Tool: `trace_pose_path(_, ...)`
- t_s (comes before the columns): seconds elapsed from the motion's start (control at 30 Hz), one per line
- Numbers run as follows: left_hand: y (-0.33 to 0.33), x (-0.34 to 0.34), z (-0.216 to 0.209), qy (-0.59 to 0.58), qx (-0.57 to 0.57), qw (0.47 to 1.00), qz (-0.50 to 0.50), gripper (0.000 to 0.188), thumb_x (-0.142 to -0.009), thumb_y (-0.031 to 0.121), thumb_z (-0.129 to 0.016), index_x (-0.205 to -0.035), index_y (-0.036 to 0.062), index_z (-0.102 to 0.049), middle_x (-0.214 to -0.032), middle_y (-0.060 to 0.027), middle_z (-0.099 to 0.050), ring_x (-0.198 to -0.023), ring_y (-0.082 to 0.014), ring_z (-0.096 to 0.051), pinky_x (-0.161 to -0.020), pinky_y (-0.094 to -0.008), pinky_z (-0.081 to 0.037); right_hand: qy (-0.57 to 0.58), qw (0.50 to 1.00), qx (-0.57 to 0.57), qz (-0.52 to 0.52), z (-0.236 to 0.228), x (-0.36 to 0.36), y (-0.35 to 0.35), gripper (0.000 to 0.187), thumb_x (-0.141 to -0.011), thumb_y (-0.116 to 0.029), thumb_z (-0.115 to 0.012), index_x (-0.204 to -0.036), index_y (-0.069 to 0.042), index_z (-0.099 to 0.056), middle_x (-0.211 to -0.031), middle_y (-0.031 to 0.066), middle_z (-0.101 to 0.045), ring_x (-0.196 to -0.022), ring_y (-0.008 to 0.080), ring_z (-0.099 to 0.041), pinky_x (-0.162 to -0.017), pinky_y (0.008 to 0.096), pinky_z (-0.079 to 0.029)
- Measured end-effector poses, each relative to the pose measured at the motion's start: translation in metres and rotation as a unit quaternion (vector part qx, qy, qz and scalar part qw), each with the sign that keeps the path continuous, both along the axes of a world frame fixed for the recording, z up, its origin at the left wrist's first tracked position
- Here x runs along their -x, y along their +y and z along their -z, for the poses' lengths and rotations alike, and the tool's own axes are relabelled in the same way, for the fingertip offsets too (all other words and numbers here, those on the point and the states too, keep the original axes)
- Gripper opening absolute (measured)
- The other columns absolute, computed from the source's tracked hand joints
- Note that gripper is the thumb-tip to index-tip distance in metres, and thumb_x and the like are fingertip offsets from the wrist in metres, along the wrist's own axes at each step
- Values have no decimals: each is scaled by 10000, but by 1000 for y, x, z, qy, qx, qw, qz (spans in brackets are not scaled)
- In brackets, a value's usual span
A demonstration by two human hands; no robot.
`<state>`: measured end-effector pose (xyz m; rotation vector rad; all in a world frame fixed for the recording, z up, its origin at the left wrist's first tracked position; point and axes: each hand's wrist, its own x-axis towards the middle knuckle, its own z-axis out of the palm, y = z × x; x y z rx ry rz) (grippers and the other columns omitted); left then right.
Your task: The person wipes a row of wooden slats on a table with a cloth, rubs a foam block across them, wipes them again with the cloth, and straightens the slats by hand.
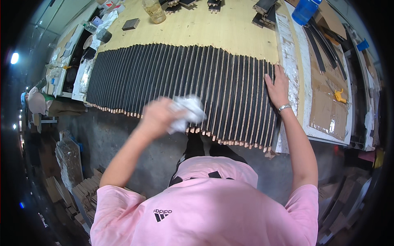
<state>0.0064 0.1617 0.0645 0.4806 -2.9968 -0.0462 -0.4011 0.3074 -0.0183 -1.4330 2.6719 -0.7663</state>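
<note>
A long row of narrow black wooden strips (pixel 164 74) lies side by side on the table, with pale bare ends along the near edge. My left hand (pixel 158 117) is closed on a crumpled white cloth (pixel 188 110), over the near part of the row left of its middle. Both are smeared by motion, and whether the cloth touches the strips I cannot tell. At the row's right end, my right hand (pixel 279 87) rests with fingers stretched out against the outermost strips. A metal bracelet (pixel 283 107) circles that wrist.
On the pale tabletop (pixel 230 30) stand a jar of yellowish liquid (pixel 154 11), a small dark block (pixel 131 24) and stacked dark pieces (pixel 264 14). To the right are a blue bottle (pixel 304 12), long dark strips (pixel 322 47) and yellow-handled scissors (pixel 340 95) on cardboard. Wood pieces (pixel 88 192) stand lower left.
</note>
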Motion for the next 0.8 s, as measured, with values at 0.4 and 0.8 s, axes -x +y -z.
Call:
trace_pose_path(0.4, 14, 39, 8, 115, -57, 984, 128, 484, -653, 90, -706, -1101, 271, -740, -861, -30, -609, -792, -276, -610, -682, -391, -533, 100, 995, 6, 28, 9, -9, 1, 598, -936, -314, -591, -1396, 43, -455, -1435, 264, -448, -1260, 417, -483, -1098, 515, -343)
trace_pose_path(0.8, -98, 58, 1, 236, 92, 958, -138, 510, -738, 26, -633, -1213, 207, -673, -948, -121, -584, -871, -314, -580, -736, -455, -512, 97, 995, 7, 32, 1, -14, -1, 607, -912, -293, -612, -1379, 64, -460, -1398, 268, -475, -1208, 416, -503, -1069, 484, -368)
